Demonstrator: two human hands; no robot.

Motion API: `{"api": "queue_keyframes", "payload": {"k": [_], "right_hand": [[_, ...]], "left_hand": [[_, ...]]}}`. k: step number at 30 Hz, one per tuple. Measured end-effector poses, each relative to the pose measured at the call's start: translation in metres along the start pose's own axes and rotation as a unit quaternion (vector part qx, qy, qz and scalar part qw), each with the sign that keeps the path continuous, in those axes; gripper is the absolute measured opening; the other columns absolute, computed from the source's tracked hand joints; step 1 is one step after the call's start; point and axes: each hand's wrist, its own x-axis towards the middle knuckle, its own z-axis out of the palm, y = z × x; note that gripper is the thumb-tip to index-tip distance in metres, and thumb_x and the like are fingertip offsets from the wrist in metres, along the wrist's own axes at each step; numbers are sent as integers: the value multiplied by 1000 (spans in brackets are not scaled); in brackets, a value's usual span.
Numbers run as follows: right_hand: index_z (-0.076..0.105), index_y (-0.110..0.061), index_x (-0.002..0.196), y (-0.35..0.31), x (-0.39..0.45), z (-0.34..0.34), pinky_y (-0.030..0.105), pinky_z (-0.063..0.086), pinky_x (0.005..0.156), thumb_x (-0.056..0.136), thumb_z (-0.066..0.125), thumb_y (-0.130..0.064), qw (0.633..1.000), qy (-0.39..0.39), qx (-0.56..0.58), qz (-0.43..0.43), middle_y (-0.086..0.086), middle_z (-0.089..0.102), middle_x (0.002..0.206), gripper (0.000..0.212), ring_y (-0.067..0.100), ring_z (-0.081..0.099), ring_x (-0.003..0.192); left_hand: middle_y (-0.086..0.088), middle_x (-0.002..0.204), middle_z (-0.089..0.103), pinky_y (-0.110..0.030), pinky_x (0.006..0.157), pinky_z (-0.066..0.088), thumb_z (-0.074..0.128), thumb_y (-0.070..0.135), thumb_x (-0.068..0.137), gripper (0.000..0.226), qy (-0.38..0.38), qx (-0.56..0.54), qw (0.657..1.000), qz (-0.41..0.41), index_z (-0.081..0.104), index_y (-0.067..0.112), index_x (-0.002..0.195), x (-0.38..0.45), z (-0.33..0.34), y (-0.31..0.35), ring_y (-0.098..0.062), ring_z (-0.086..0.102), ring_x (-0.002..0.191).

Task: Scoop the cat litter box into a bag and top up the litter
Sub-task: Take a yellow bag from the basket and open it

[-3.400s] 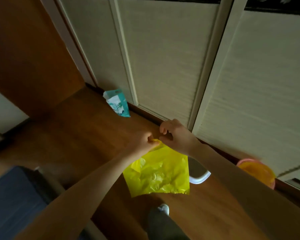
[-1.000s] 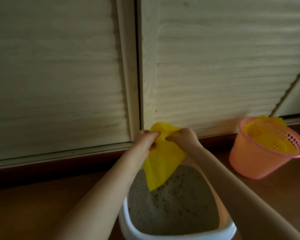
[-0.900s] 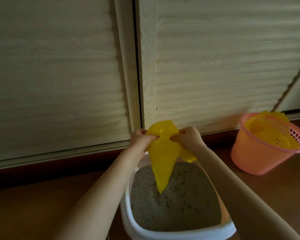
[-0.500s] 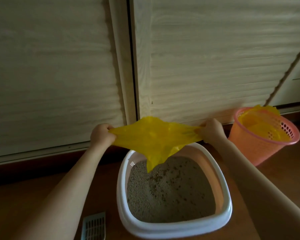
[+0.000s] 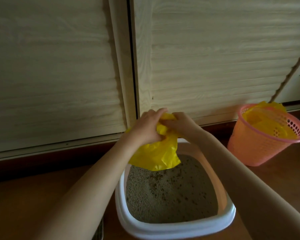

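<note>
Both hands, left hand (image 5: 146, 129) and right hand (image 5: 181, 124), grip the crinkly yellow plastic bag (image 5: 156, 153) over the white litter box's (image 5: 173, 228) far edge, probably working its mouth open for scooping.

Dim, soft room light; edges bowed, corners perhaps slightly blurred.

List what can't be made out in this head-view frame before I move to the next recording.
- Bag mouth: bunched between the left hand and right hand; open or shut unclear.
- Litter box far rim: hidden behind the bag and forearms.
- Grated object at the bottom edge: cut off and behind the left forearm; identity unclear.
- Basket contents: hidden by its yellow liner.
</note>
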Motion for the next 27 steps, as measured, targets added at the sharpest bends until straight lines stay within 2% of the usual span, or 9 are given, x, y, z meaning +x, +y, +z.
{"api": "queue_keyframes", "payload": {"k": [3, 7, 9, 11, 14, 17, 23, 25, 27], "right_hand": [[46, -18, 67, 6, 3, 12, 24, 33, 49, 73, 77, -20, 983, 6, -175, -60, -4, 47, 66, 32, 13, 46, 63], [55, -10, 85, 19, -1, 9, 29, 35, 56, 70, 79, -19, 965, -15, -237, -107, -3, 51, 76, 29, 15, 48, 70], [59, -11, 81, 29, 2, 8, 27, 38, 57, 77, 65, -8, 936, -29, -337, -99, -1, 54, 76, 7, 20, 55, 74], [52, -13, 68, 41, 2, 8, 28, 41, 56, 80, 52, 1, 909, -11, -414, -53, 1, 52, 69, 19, 25, 56, 71], [59, -13, 74, 65, 3, 1, 31, 51, 58, 83, 49, 1, 897, 22, -442, 1, 2, 57, 70, 19, 22, 59, 69], [65, -13, 72, 85, 5, -13, 32, 56, 58, 80, 52, -1, 913, 70, -399, 42, 3, 64, 72, 19, 21, 63, 67], [65, -4, 68, 112, 0, -47, 29, 43, 57, 78, 53, -3, 938, 154, -294, 99, 12, 61, 79, 16, 28, 58, 71], [67, 6, 80, 106, 4, -49, 33, 48, 60, 79, 56, -4, 970, 163, -130, 125, 18, 61, 77, 15, 30, 59, 74], [64, 2, 106, 89, 5, -46, 47, 55, 82, 87, 58, -11, 968, 81, 147, 185, 21, 66, 101, 24, 35, 65, 94]], "left_hand": [[1, 107, 63, -26, 75, 43, 76, 22, 74, 49, -39, -103, 994, -12, 55, 24, 118, -1, 15, 0, -13, 57, 96], [7, 80, 61, -25, 64, 39, 73, 16, 77, 17, -83, -106, 991, -18, 60, 25, 81, -7, 21, -17, -15, 59, 84], [4, 79, 63, -24, 61, 40, 70, 13, 80, 8, -76, -106, 990, -45, 65, 20, 82, -9, 22, -23, -15, 60, 80], [7, 82, 63, -19, 60, 41, 67, 15, 84, 7, -61, -129, 987, -75, 69, 18, 89, -13, 20, -27, -7, 58, 77], [12, 88, 61, -18, 66, 43, 69, 19, 84, 13, -42, -180, 975, -121, 69, 21, 97, -20, 12, -37, -1, 55, 81], [5, 88, 66, -21, 65, 46, 70, 19, 83, 10, -36, -205, 961, -180, 70, 22, 92, -31, 5, -56, -10, 60, 82], [-2, 89, 65, -25, 66, 45, 69, 18, 83, 8, -49, -146, 949, -275, 70, 17, 91, -49, -5, -99, -20, 60, 86], [-2, 98, 62, -28, 73, 44, 68, 22, 85, 18, -83, -137, 945, -284, 67, 18, 103, -50, -4, -101, -19, 57, 89], [-1, 103, 61, -28, 78, 45, 67, 27, 86, 28, -112, -164, 937, -288, 62, 20, 113, -46, -1, -95, -16, 57, 90]]}}
